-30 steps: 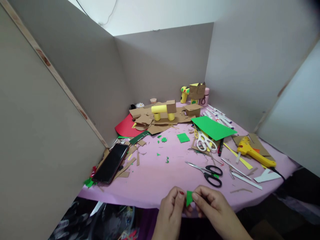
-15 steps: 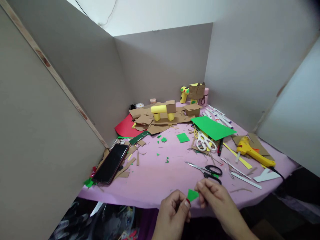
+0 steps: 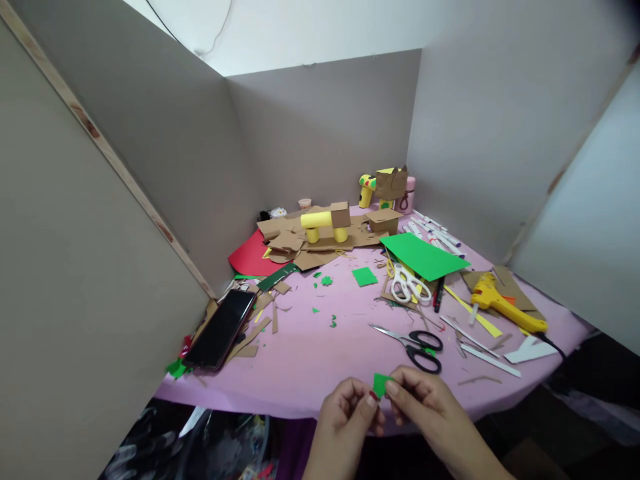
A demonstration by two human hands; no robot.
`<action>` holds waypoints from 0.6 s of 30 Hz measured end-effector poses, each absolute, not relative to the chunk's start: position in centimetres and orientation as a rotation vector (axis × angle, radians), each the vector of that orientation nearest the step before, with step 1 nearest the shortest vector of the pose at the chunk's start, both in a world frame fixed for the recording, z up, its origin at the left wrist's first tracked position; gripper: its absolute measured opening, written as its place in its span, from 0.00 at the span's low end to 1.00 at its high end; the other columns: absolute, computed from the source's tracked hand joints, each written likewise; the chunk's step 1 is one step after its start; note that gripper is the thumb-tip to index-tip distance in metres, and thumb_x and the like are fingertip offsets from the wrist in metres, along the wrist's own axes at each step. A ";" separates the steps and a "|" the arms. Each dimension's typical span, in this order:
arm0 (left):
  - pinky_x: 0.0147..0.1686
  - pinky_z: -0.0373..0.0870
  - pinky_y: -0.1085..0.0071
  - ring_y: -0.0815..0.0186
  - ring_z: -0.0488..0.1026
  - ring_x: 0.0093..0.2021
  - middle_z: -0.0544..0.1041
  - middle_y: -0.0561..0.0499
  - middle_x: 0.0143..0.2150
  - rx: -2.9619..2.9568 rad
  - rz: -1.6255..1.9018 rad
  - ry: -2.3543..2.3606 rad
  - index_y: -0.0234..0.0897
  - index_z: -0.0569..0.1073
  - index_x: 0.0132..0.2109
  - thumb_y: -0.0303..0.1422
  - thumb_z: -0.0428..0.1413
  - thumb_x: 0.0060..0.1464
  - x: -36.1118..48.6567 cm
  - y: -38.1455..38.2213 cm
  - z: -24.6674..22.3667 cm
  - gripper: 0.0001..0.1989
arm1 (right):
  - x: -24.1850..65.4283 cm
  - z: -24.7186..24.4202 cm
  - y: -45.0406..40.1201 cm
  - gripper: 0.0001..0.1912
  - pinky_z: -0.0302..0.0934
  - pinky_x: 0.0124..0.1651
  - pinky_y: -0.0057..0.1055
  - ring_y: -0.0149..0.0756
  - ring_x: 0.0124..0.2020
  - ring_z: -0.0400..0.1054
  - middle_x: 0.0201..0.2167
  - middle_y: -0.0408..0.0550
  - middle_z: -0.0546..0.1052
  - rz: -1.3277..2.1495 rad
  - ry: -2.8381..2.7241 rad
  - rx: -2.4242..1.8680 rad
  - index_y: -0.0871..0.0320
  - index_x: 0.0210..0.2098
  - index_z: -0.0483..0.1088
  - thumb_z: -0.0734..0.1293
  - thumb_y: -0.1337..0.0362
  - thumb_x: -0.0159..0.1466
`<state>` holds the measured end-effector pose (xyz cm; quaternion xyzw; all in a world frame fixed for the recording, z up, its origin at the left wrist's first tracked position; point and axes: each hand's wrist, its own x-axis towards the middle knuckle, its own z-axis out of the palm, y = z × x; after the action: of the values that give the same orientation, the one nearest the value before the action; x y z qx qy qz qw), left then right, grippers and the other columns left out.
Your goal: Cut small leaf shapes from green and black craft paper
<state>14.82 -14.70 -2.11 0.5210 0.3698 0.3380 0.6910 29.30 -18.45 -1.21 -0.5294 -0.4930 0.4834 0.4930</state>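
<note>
Head view: on the near side of one pair of black-handled scissors point(image 3: 415, 348), the left hand point(image 3: 349, 408) and right hand point(image 3: 424, 400) both pinch one green paper piece point(image 3: 381, 384), apparently not yet shaped. Beyond the scissors, one green flower cutout point(image 3: 327, 281) looks finished; one green square point(image 3: 365, 277) is plain. Farther beyond stand one bare yellow tube figure point(image 3: 317, 219) and one spotted figure point(image 3: 367, 189).
</note>
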 end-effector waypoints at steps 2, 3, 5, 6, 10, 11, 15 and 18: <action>0.26 0.62 0.74 0.70 0.66 0.21 0.71 0.54 0.20 1.203 0.780 0.848 0.34 0.66 0.26 0.46 0.58 0.48 14.8 -14.7 -2.0 0.19 | 29.2 -1.5 -18.4 0.19 0.50 0.26 0.27 0.29 0.21 0.54 0.17 0.37 0.61 1.159 -1.205 -1.289 0.57 0.20 0.59 0.60 0.52 0.62; 0.25 0.61 0.74 0.71 0.66 0.21 0.70 0.54 0.19 1.217 0.796 0.862 0.34 0.66 0.25 0.46 0.57 0.48 14.9 -14.8 -2.1 0.19 | 29.2 -1.6 -18.4 0.19 0.51 0.26 0.27 0.29 0.21 0.55 0.17 0.37 0.61 1.155 -1.197 -1.286 0.57 0.21 0.60 0.60 0.52 0.63; 0.23 0.60 0.75 0.71 0.65 0.19 0.69 0.55 0.18 1.229 0.812 0.888 0.35 0.66 0.24 0.47 0.57 0.48 14.9 -14.9 -2.3 0.20 | 29.2 -1.7 -18.4 0.18 0.52 0.26 0.27 0.29 0.21 0.55 0.18 0.37 0.62 1.152 -1.171 -1.275 0.58 0.22 0.62 0.61 0.51 0.61; 0.22 0.59 0.75 0.72 0.64 0.18 0.69 0.55 0.17 1.224 0.807 0.894 0.35 0.66 0.24 0.48 0.58 0.47 15.0 -14.9 -2.5 0.20 | 29.2 -1.6 -18.4 0.18 0.52 0.26 0.27 0.29 0.21 0.56 0.18 0.37 0.62 1.148 -1.162 -1.274 0.58 0.23 0.63 0.63 0.51 0.60; 0.20 0.57 0.76 0.73 0.65 0.16 0.72 0.53 0.17 1.022 0.684 0.860 0.34 0.67 0.24 0.52 0.59 0.40 15.2 -14.7 -3.1 0.24 | 29.2 -1.1 -18.3 0.16 0.53 0.26 0.27 0.30 0.21 0.58 0.18 0.39 0.65 1.180 -1.139 -1.224 0.59 0.23 0.67 0.66 0.53 0.58; 0.19 0.57 0.77 0.73 0.65 0.15 0.73 0.52 0.17 0.923 0.608 0.840 0.33 0.68 0.25 0.54 0.59 0.39 15.2 -14.7 -3.1 0.25 | 29.3 -1.0 -18.3 0.16 0.55 0.26 0.28 0.31 0.21 0.60 0.18 0.40 0.67 1.202 -1.127 -1.191 0.60 0.23 0.68 0.66 0.54 0.59; 0.19 0.62 0.77 0.75 0.65 0.14 0.72 0.55 0.16 0.555 0.374 0.737 0.32 0.71 0.29 0.46 0.63 0.40 14.8 -14.9 -2.4 0.20 | 29.4 -0.9 -18.3 0.12 0.59 0.33 0.31 0.35 0.26 0.66 0.21 0.43 0.73 1.229 -1.136 -1.129 0.59 0.23 0.73 0.68 0.58 0.57; 0.19 0.65 0.78 0.76 0.65 0.14 0.70 0.57 0.15 0.421 0.395 0.706 0.31 0.72 0.29 0.40 0.65 0.41 14.5 -15.2 -1.8 0.16 | 29.4 -1.2 -18.5 0.12 0.60 0.35 0.32 0.35 0.27 0.67 0.21 0.43 0.74 1.268 -1.124 -1.110 0.60 0.23 0.73 0.69 0.58 0.57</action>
<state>14.54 -15.24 -1.83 0.2035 0.3407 0.1906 0.8979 29.44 -18.47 -1.23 -0.4648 -0.4707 0.5310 0.5296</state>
